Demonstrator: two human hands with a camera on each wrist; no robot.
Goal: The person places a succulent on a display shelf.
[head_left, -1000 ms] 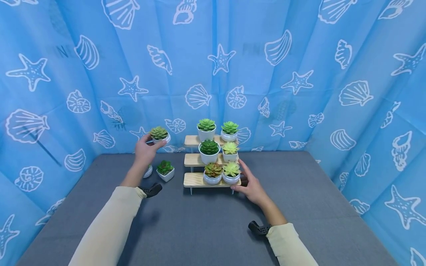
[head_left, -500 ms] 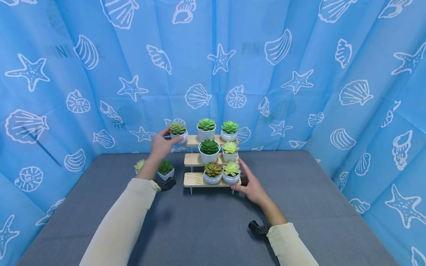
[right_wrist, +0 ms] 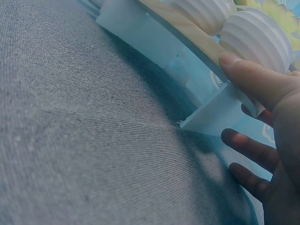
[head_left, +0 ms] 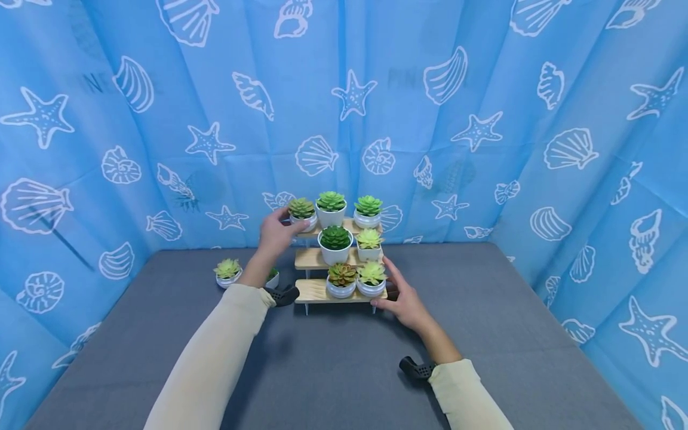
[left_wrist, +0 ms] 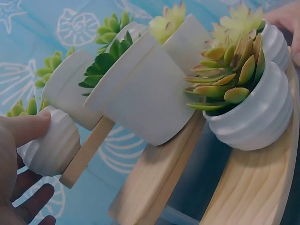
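Observation:
A three-tier wooden stand point(head_left: 309, 291) bears several potted succulents. My left hand point(head_left: 275, 236) holds a green succulent in a ribbed white pot point(head_left: 304, 223) at the left end of the top tier. The left wrist view has the thumb on this ribbed pot point(left_wrist: 58, 145), whose base is at the plank's end; whether it bears weight there I cannot tell. At the stand's right end, my right hand point(head_left: 407, 306) grips the bottom tier. Its thumb point(right_wrist: 253, 77) lies on the plank's edge beside a ribbed pot point(right_wrist: 258, 40), and two lower fingers spread clear underneath.
On the grey table point(head_left: 344, 370), left of the stand, sits a pale green succulent in a white pot point(head_left: 228, 273). Another white pot point(head_left: 273, 279) is mostly hidden behind my left forearm. A blue shell-print curtain point(head_left: 355, 149) hangs behind the table.
My left hand has carried the ribbed pot rightward, from over the table to the top tier's left end. The right hand keeps its place on the stand.

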